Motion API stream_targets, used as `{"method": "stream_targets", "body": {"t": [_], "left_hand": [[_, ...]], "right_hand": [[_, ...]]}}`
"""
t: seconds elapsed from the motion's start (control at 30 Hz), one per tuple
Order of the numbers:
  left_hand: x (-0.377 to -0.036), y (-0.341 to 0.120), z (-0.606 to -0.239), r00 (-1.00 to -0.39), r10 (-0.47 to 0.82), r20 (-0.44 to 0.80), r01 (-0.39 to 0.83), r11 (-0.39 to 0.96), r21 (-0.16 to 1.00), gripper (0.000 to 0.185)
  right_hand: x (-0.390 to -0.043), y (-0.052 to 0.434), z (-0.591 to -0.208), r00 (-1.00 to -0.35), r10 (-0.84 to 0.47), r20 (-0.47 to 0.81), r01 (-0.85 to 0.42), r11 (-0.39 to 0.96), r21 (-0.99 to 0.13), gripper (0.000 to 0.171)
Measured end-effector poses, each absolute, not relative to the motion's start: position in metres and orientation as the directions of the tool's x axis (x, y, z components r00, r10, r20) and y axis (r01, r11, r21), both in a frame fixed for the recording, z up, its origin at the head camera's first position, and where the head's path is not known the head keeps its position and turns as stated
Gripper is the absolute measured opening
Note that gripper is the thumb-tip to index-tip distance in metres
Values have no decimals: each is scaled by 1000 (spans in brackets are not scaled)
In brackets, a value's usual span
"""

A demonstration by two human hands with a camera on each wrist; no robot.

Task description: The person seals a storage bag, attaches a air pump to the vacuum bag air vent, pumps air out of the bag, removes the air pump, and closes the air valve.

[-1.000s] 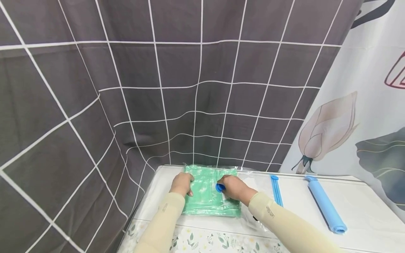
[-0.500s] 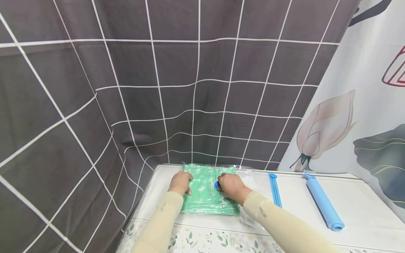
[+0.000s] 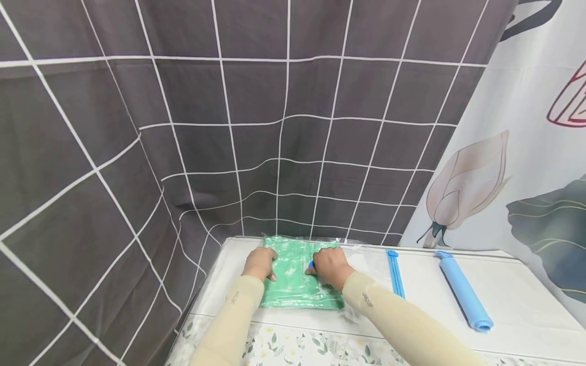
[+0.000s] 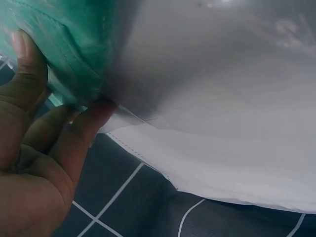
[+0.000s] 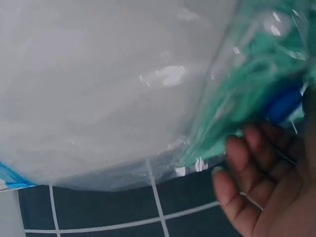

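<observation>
Head view, bag: a clear plastic bag (image 3: 354,256) holding folded green fabric (image 3: 293,282) lies at the far left end of the white surface (image 3: 513,295), close against the dark grid-patterned curtain (image 3: 229,127).
Head view, left hand: the left hand (image 3: 260,263) rests on the left edge of the green bundle, fingers curled lightly over it and pressing down.
Head view, right hand: the right hand (image 3: 330,266) sits on the middle of the bundle with its fingers bent over a small blue cap (image 3: 311,264), of which only a sliver shows at the fingertips.
Head view, other things: a blue slide clip (image 3: 394,272) lies to the right of the bag, and a blue hand pump (image 3: 463,291) lies further right, well apart from both hands; a floral curtain (image 3: 517,152) hangs behind them.
Left wrist view: the left hand (image 4: 37,148) has its thumb against the bagged green fabric (image 4: 69,44) and its fingers bent under the bundle's edge, gripping it; white surface (image 4: 222,123) fills the rest.
Right wrist view: the right hand (image 5: 266,187) is partly in frame, fingers loosely bent near the blue cap (image 5: 282,104) in the bag (image 5: 123,98); whether they pinch it cannot be told here.
</observation>
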State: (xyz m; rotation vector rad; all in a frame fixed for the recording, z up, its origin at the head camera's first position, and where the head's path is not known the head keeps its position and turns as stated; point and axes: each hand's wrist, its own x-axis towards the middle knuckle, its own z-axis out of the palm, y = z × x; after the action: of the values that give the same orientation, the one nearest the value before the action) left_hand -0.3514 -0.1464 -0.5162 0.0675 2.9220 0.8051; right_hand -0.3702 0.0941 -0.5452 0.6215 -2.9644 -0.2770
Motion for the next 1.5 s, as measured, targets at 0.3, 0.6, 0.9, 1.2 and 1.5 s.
{"method": "stream_targets", "body": {"t": [0.3,0.6,0.9,1.2,1.5], "left_hand": [[-350,-149,-515,-995,62,-78,17,876,481,62],[-350,-146,-515,-992,78,-97,16,849,528,56],[-354,-144,-515,-993,92,-70,46,871,490,61],[-355,-148,-516,-993,99,-65,57,878,475,64],[-358,-149,-520,-992,97,-76,50,883,466,72]], "right_hand": [[-347,98,-497,-737,-675,-12,-674,734,85,40],[-347,97,-504,-770,-636,-51,-638,766,76,41],[-353,91,-512,-858,-510,57,-502,858,111,35],[-354,88,-504,-881,-469,-59,-472,869,145,42],[-352,103,-500,-724,-688,-57,-689,724,14,36]]}}
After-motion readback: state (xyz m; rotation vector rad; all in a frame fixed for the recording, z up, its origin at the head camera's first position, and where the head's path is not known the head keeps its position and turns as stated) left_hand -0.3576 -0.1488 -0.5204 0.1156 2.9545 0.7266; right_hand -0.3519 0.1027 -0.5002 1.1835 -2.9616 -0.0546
